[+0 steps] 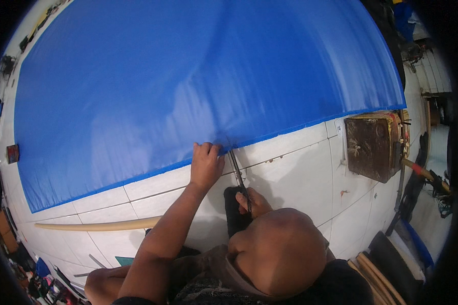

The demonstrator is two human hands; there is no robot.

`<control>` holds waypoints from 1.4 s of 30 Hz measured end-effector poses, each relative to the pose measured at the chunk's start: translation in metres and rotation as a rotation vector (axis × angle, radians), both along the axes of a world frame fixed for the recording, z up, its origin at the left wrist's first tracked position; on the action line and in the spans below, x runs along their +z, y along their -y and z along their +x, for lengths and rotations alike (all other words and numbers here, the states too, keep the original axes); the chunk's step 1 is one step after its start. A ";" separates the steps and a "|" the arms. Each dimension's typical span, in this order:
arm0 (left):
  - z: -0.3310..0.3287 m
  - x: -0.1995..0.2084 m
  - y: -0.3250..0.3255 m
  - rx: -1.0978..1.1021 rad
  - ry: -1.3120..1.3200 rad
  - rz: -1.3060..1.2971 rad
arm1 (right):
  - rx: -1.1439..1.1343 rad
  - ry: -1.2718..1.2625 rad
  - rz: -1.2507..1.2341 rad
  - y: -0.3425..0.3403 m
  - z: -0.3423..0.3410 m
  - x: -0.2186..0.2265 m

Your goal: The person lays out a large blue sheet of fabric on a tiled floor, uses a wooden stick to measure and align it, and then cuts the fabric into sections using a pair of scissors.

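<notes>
Evidently, the work in hand is a cut at the near edge of a large blue sheet (pixel 137 101), which lies spread over the white tiled floor (pixel 295 178). From where I stand, the findings are as follows. Right hand (pixel 256 203): closed around the handles of long, dark scissors (pixel 236 169), whose far end reaches onto the margin of the sheet. Left hand (pixel 207 165): fingers bent over the same margin, just to the left of the blades; whether they pinch the material or merely press on it, I cannot tell. How wide the blades stand apart is likewise too fine to make out.

Recommendations: the left hand should hold the margin taut without straying into the cutting path (it sits close enough to merit a caution). The lower blade ought to glide along the floor, so that the sheet is neither lifted nor puckered; slack material could bunch between the blades. Long, even strokes would likely leave a cleaner edge than short snips. The brown block (pixel 371 147) by the right corner and the small reddish object (pixel 12 153) at the left margin are both well apart from the cut, so the left hand must probably do most of the steadying
</notes>
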State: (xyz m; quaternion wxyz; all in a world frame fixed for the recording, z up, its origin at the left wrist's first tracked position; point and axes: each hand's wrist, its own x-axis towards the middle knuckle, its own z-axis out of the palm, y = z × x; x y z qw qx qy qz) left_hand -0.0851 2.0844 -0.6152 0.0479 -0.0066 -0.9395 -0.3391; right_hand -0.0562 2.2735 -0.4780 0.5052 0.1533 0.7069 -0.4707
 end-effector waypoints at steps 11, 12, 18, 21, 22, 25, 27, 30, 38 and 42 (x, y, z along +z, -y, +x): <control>-0.002 -0.006 -0.012 0.070 -0.039 -0.080 | -0.018 -0.194 0.081 -0.005 0.034 -0.077; -0.003 -0.006 -0.012 0.075 -0.038 -0.084 | -0.018 -0.197 0.084 -0.005 0.033 -0.075; -0.004 -0.009 -0.014 0.085 -0.034 -0.125 | -0.025 -0.195 0.077 -0.003 0.028 -0.073; -0.003 -0.009 -0.012 0.065 -0.029 -0.114 | -0.030 -0.190 0.066 -0.001 0.025 -0.072; -0.003 -0.008 -0.013 0.070 -0.038 -0.108 | -0.028 -0.197 0.068 0.000 0.022 -0.073; -0.002 -0.009 -0.013 0.082 -0.060 -0.096 | -0.037 -0.192 0.063 0.008 0.017 -0.072; -0.001 -0.011 -0.011 0.087 -0.065 -0.085 | -0.005 -0.224 0.034 0.006 0.013 -0.073; -0.002 -0.009 -0.009 0.071 -0.032 -0.038 | 0.006 -0.284 0.018 0.008 0.005 -0.078; 0.002 -0.004 -0.004 0.008 -0.002 -0.026 | -0.011 -0.410 0.064 0.019 -0.010 -0.100; 0.010 -0.006 0.005 -0.170 0.024 -0.184 | -0.037 -0.375 0.016 0.017 -0.005 -0.115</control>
